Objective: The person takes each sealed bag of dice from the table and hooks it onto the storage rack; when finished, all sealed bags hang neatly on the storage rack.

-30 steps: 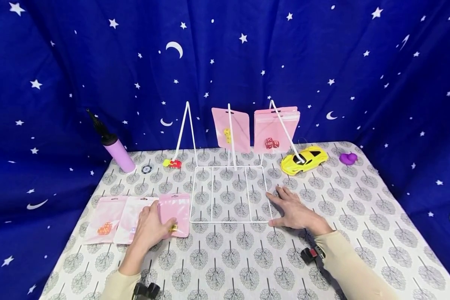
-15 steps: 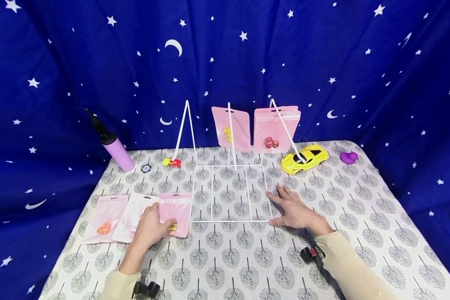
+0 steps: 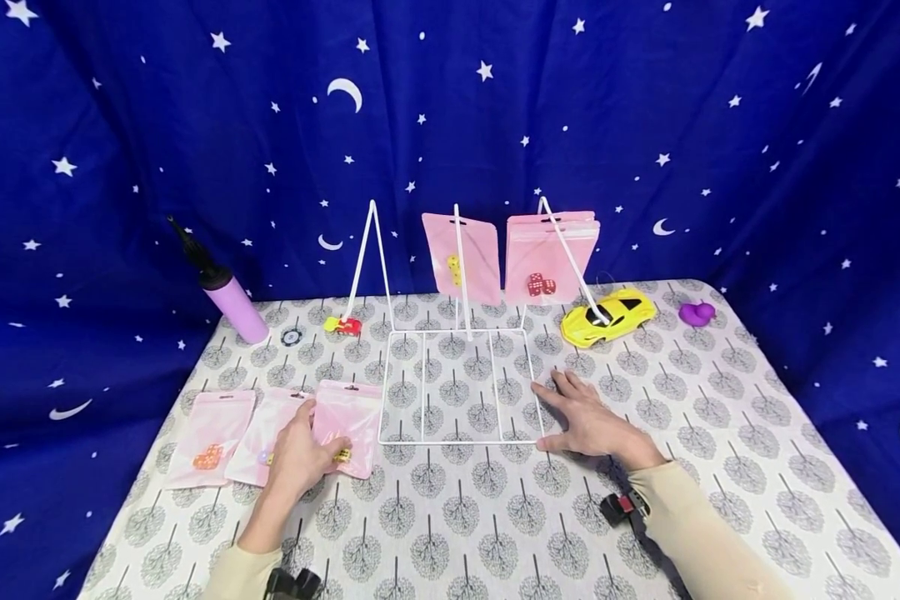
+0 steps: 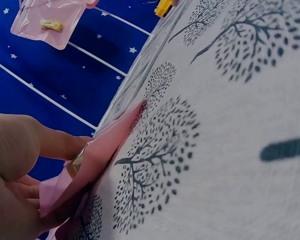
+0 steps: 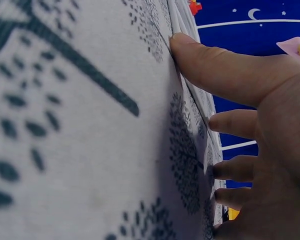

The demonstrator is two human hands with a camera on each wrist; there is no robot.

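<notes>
Pink plastic is pinched by the left hand (image 3: 300, 454): its grip is clamped on the dice bag (image 3: 356, 425), thumb on the front side, close to the yellow dice (image 3: 344, 456). This bag lies on the desk (image 3: 461, 521), just left of the white rack (image 3: 497, 387), and the left wrist view shows it tilted from the cloth. Next to the same hand is a second bag (image 3: 264, 433), partly covered by the fingers, and further left a third bag (image 3: 221, 425) with orange dice. As for the right hand (image 3: 581, 421), its grip is apart, fingers spread, at the right edge of the rack. On the rack's middle arm hangs one pink bag (image 3: 480, 262); on the right arm hang further pink bags (image 3: 519, 258), red dice in front. Behind the right hand stand a yellow car (image 3: 626, 315) and a purple duck (image 3: 696, 315). A small red toy (image 3: 351, 327), a round chip (image 3: 292, 337) and a purple pump (image 3: 236, 310) are at the far left. Blue curtain (image 3: 195, 108) with stars hangs behind everything.
</notes>
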